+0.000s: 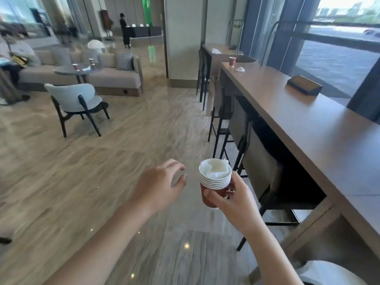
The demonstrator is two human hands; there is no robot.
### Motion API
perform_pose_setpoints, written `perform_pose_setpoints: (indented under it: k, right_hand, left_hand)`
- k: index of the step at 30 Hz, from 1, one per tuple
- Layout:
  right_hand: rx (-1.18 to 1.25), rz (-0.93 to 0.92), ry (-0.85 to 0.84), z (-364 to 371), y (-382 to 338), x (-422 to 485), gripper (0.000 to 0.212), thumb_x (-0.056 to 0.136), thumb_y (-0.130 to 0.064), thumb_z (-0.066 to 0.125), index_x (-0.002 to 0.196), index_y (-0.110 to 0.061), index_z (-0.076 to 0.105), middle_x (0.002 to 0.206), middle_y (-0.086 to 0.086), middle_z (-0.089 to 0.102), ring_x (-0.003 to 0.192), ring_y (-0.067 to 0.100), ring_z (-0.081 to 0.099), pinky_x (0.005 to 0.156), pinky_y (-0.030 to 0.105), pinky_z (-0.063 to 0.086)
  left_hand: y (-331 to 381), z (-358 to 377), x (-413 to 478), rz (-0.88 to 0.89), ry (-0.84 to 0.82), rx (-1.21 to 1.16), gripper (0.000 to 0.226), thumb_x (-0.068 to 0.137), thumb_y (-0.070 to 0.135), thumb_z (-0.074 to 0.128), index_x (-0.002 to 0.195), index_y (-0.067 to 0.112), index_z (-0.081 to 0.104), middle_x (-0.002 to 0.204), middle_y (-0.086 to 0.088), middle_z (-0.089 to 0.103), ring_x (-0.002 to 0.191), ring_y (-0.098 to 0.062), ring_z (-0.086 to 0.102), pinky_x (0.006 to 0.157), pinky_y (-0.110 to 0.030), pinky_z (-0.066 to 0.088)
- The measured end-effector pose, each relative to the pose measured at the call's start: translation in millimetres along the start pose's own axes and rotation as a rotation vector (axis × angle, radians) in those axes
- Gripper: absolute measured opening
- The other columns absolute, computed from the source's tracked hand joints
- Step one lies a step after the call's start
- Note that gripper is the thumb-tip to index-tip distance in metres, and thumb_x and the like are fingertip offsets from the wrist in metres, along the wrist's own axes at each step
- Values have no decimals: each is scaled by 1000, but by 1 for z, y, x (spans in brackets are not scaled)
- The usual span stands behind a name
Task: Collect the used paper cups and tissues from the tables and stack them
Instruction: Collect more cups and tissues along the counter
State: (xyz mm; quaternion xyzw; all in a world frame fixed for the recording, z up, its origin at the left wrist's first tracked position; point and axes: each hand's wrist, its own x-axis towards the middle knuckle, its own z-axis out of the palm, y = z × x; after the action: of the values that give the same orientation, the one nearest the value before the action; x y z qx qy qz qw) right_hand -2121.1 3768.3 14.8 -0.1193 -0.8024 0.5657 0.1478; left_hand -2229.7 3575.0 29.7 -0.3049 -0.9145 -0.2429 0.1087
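**Holding a stack of nested cups beside the long counter**

Head view: the right hand [232, 200] is gripping a stack of paper cups [214, 177] around its red-brown lower wall, thumb across the front and fingers wrapping behind. The white rims are showing one above another, and crumpled white tissues [213, 168] are sitting inside the top cup. The stack is being held upright over the floor, just off the near long edge of the wooden counter [308, 124].

The left hand [160, 186] is hovering just left of the stack, apart from it, with fingers loosely curled and nothing in them.

Toward the counter's far end, a single red paper cup [232, 61] is standing upright near the left edge, with a crumpled tissue [240, 69] lying just beside it. A dark box [304, 85] is resting near the window-side edge, around mid-length. Black bar stools [259, 161] are standing tucked under the counter's near edge.

Far left, a round table [61, 71] in front of the sofa is carrying two more red cups [75, 66].
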Motion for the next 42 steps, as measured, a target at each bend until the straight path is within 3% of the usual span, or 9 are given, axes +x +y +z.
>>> perform_pose_setpoints:
  k: [3, 9, 14, 19, 23, 27, 31, 35, 42]
  right_hand:
    - [35, -34, -67, 14, 1, 54, 40, 79, -27, 87, 104, -43, 60, 97, -25, 72, 94, -9, 66, 72, 7, 51]
    - [62, -153, -284, 70, -23, 143, 42, 78, -32, 87, 103, -48, 58, 102, -32, 70, 97, -11, 65, 78, 7, 51]
    - [95, -241, -536, 161, -61, 167, 39, 76, -31, 88, 106, -40, 63, 101, -21, 74, 96, -2, 70, 84, 22, 57]
    - [100, -351, -792, 257, -98, 159, 38, 77, -29, 88, 103, -38, 62, 100, -30, 70, 93, -2, 69, 81, 22, 59]
    - [134, -419, -953, 324, -122, 137, 41, 77, -28, 88, 108, -37, 63, 101, -25, 72, 95, 1, 70, 83, 27, 61]
    - [177, -451, -1119, 379, -140, 106, 44, 79, -23, 88, 114, -34, 65, 101, -20, 74, 95, 1, 70, 81, 21, 58]
    - [192, -483, -1288, 418, -153, 76, 44, 80, -20, 87, 112, -38, 63, 98, -27, 73, 92, -2, 69, 76, 13, 55]
    - [185, -473, -1442, 449, -156, 59, 49, 78, -25, 88, 117, -38, 61, 103, -16, 75, 97, -3, 69, 81, 18, 56]
    - [194, -469, -1647, 479, -163, 57, 57, 79, -30, 87, 128, -33, 60, 114, -17, 72, 106, -1, 67, 94, 29, 57]
  left_hand:
    - [-18, -5, 28, -72, 51, 36, 42, 87, 57, 37, 108, 30, 63, 116, 18, 61, 96, -14, 65, 78, -34, 52]
    - [-64, -35, 39, -271, 177, 162, 32, 88, 49, 46, 109, 31, 63, 116, 21, 61, 93, -13, 65, 76, -32, 52]
    - [-117, -86, 1, -484, 290, 291, 35, 89, 49, 45, 106, 27, 65, 111, 15, 64, 92, -18, 66, 76, -35, 53]
    - [-163, -130, -52, -694, 406, 370, 25, 91, 41, 55, 107, 25, 65, 111, 13, 65, 99, -16, 64, 83, -37, 53]
    - [-186, -152, -101, -869, 473, 419, 38, 89, 52, 43, 108, 28, 65, 112, 15, 65, 96, -14, 65, 78, -35, 54]
    - [-194, -170, -153, -995, 536, 473, 34, 92, 46, 49, 113, 26, 66, 110, 16, 65, 94, -11, 63, 78, -32, 52]
    - [-185, -186, -198, -1149, 584, 540, 32, 93, 42, 52, 114, 23, 66, 110, 14, 65, 85, -8, 62, 70, -27, 47]
    - [-183, -183, -225, -1294, 625, 542, 36, 93, 43, 47, 114, 21, 66, 108, 10, 64, 91, -13, 63, 73, -34, 53]
    - [-165, -166, -225, -1450, 703, 608, 34, 91, 41, 49, 109, 18, 68, 105, 4, 66, 90, -19, 64, 72, -35, 52]
